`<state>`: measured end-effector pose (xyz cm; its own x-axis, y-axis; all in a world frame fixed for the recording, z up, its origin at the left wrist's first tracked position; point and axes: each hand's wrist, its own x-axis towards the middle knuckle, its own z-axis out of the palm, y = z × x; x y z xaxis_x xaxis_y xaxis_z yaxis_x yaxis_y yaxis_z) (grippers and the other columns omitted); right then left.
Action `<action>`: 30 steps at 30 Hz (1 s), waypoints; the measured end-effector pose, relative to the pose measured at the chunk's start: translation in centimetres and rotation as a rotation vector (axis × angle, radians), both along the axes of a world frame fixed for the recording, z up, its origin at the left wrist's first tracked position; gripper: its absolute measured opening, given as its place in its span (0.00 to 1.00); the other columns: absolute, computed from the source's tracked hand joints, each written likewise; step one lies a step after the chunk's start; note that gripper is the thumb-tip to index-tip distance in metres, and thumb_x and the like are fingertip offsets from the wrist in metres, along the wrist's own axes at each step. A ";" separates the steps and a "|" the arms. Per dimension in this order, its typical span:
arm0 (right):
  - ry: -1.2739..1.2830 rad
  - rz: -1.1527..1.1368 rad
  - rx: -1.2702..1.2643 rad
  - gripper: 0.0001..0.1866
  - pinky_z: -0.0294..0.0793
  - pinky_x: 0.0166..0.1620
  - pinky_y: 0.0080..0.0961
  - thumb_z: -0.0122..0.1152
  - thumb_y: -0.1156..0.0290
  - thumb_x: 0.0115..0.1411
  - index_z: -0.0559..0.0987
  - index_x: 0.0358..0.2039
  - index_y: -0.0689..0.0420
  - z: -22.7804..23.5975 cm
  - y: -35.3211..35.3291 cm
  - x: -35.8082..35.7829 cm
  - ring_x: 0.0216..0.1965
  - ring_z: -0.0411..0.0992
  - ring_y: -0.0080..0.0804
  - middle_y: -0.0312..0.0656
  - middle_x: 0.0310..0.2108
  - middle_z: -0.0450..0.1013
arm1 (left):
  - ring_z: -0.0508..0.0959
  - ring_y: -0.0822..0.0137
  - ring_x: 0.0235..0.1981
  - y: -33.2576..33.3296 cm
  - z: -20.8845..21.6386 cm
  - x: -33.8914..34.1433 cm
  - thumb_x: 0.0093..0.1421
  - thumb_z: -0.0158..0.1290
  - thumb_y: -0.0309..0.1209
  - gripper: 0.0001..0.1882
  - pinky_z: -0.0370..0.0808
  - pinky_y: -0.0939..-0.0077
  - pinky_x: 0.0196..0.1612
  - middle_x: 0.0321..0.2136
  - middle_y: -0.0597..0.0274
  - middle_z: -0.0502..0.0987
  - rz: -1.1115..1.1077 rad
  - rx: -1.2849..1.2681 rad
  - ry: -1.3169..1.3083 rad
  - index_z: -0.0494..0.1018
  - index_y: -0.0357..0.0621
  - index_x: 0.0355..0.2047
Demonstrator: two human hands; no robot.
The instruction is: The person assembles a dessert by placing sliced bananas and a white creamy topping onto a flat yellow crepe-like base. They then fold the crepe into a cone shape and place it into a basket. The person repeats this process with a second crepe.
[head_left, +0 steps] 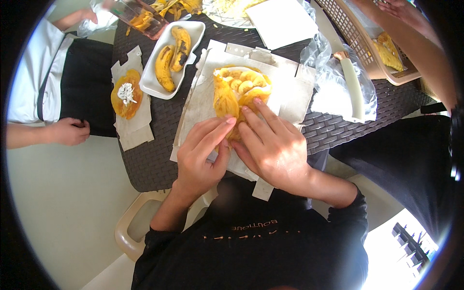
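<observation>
A thin yellow crepe [225, 100] lies partly folded on a flattened piece of cardboard [193, 116]. Round banana slices [245, 82] and some white cream show in its far part, while its left side is turned inward. My left hand [203, 150] pinches the near left edge between thumb and fingers. Across the near right part rest the fingers of my right hand [275, 142], with its thumb tucked in at the near edge. My hands hide most of the crepe's near end.
Left of the cardboard stand a white tray [149, 82] with two spotted bananas [165, 67] and another crepe [126, 99] topped with cream. A knife [352, 84] lies on clear plastic at right, beside a tan basket [348, 29]. Other people's arms are at both sides.
</observation>
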<state>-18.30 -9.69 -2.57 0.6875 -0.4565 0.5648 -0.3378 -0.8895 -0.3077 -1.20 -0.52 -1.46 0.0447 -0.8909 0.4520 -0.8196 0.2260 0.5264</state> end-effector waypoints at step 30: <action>-0.012 -0.029 0.047 0.11 0.82 0.48 0.34 0.64 0.68 0.55 0.80 0.35 0.62 0.0 0.1 0.6 0.56 0.77 0.51 0.53 0.45 0.79 | 0.86 0.50 0.45 -0.1 -0.1 -1.4 0.59 0.60 0.13 0.20 0.83 0.67 0.46 0.45 0.45 0.84 0.210 -0.099 -0.119 0.77 0.31 0.52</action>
